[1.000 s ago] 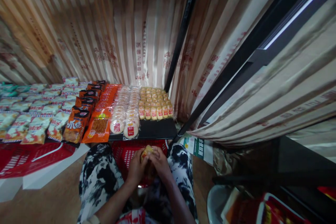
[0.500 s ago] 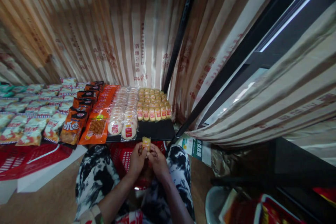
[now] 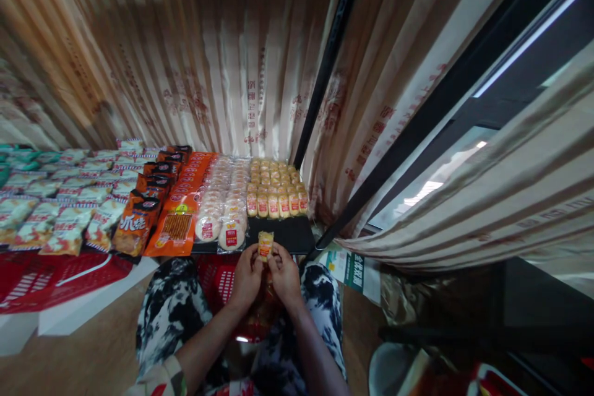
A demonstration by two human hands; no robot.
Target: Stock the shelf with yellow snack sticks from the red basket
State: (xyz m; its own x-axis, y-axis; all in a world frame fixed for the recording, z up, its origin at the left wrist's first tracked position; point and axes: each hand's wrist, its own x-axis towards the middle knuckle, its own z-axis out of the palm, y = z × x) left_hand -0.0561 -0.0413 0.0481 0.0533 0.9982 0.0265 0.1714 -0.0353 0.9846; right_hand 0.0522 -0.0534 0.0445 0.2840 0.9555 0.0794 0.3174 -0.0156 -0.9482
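A small yellow snack packet [image 3: 265,246] with a red and white label stands upright between my two hands, just in front of the shelf's near edge. My left hand [image 3: 247,278] pinches its left side, and my right hand [image 3: 283,275] grips the right side. Beyond it, on the black shelf [image 3: 283,228], matching yellow packets [image 3: 277,189] stand in close rows. To their left lie two rows of round white crackers [image 3: 220,216] in clear wrappers. A red basket [image 3: 218,278] is partly hidden below my hands, between my knees.
Orange stick-snack bags [image 3: 175,223], orange and black bags [image 3: 134,223] and white snack bags [image 3: 69,226] fill the shelf leftward. A black pole [image 3: 320,86] rises at the shelf's right corner, before pleated curtains [image 3: 223,68]. Another red basket [image 3: 60,278] sits lower left.
Both hands have risen slightly toward the shelf with the yellow packet, whose label now shows more clearly. The whole view has shifted a little, so the shelf sits slightly farther right.
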